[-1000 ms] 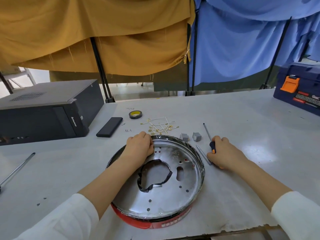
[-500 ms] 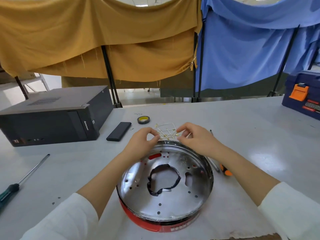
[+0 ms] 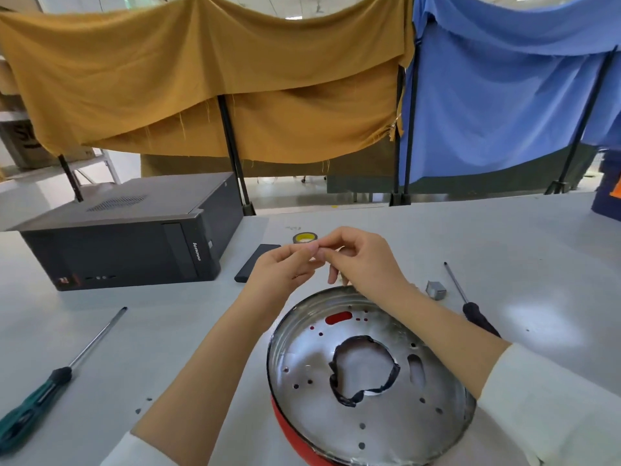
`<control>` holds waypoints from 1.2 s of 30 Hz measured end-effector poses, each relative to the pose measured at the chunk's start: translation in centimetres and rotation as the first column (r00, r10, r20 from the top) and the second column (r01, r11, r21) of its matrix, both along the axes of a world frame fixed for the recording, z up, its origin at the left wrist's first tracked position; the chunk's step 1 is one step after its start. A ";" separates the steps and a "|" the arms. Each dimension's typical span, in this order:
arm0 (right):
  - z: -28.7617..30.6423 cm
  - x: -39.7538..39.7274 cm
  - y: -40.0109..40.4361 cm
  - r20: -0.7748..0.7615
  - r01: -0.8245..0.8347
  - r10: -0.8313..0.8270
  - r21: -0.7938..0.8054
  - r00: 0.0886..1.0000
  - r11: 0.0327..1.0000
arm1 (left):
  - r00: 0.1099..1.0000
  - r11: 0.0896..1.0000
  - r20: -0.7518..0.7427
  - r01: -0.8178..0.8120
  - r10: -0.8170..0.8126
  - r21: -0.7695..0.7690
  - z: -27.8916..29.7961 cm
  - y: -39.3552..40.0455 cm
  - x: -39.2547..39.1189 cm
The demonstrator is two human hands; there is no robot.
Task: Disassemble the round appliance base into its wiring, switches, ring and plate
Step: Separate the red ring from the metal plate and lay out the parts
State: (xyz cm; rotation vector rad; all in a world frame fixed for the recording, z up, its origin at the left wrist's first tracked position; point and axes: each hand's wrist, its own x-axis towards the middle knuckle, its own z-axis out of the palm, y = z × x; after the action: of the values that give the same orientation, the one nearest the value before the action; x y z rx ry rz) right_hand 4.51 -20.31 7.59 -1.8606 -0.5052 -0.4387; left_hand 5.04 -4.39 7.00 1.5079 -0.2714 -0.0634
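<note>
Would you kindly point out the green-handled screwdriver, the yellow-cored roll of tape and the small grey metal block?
Green-handled screwdriver (image 3: 32, 404), head view, on its handle.
Yellow-cored roll of tape (image 3: 304, 237), head view, on its yellow centre.
Small grey metal block (image 3: 435, 289), head view, on its top face.

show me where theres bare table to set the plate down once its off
Bare table lies between the green-handled screwdriver and the round base, and right of the black-handled screwdriver. It is crowded behind the base: tape roll, black slab, grey block and both hands.
</note>
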 end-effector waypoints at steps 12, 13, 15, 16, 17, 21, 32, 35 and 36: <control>-2.9 11.0 1.2 -0.324 -0.016 -0.200 -0.558 0.924 0.830 | 0.948 0.883 0.076 -0.315 0.309 0.347 -9.8 1.9 6.0; -3.5 12.1 1.6 -0.330 -0.029 -0.224 -0.616 0.917 0.787 | 0.948 0.871 0.100 -0.317 0.301 0.376 -10.3 2.1 6.1; -4.5 14.0 2.5 -0.347 -0.054 -0.280 -0.708 0.895 0.705 | 0.951 0.859 0.128 -0.310 0.282 0.407 -10.7 2.3 6.6; -4.9 14.8 3.0 -0.351 -0.068 -0.302 -0.744 0.886 0.665 | 0.949 0.847 0.152 -0.314 0.275 0.428 -10.9 2.4 6.8; -5.2 15.5 3.4 -0.346 -0.078 -0.319 -0.776 0.882 0.626 | 0.946 0.835 0.175 -0.323 0.273 0.445 -11.0 2.3 6.9; -6.1 17.5 4.5 -0.298 -0.069 -0.338 -0.832 0.893 0.551 | 0.938 0.808 0.223 -0.341 0.263 0.480 -11.2 2.1 7.4; -6.5 18.5 4.0 -0.347 -0.109 -0.270 -0.771 0.898 0.628 | 0.946 0.797 0.206 -0.321 0.249 0.511 -11.0 1.9 7.3; -4.8 17.7 3.4 -0.409 -0.119 -0.254 -0.696 0.877 0.708 | 0.947 0.806 0.179 -0.320 0.266 0.497 -10.9 1.9 7.3; -3.8 17.2 3.0 -0.425 -0.126 -0.249 -0.681 0.870 0.721 | 0.949 0.810 0.171 -0.315 0.265 0.494 -10.8 2.0 7.2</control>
State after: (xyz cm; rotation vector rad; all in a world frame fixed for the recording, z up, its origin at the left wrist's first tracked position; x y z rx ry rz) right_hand 21.67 -17.32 3.75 -2.6195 -0.2549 0.2543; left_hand 12.26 -2.43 -3.79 2.0820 -0.0943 0.1981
